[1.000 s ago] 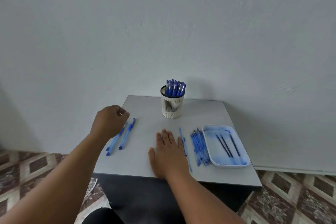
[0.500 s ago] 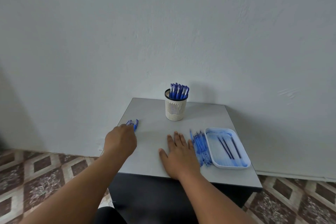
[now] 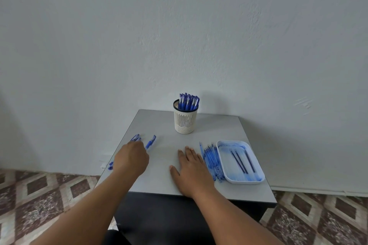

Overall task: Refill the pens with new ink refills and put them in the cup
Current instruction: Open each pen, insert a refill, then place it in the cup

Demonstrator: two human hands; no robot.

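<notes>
Left hand (image 3: pixel 131 160) covers blue pens (image 3: pixel 150 142); its fingers hidden, grasp cannot be told. Right hand (image 3: pixel 192 171) flat, fingers straight on smooth grey bench (image 3: pixel 165 125), holding nothing.

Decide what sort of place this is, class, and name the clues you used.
Probably a plain room in a home or small office, set up as a workstation: a small grey table against a bare painted wall, patterned floor tiles, and a cup of pens.
</notes>
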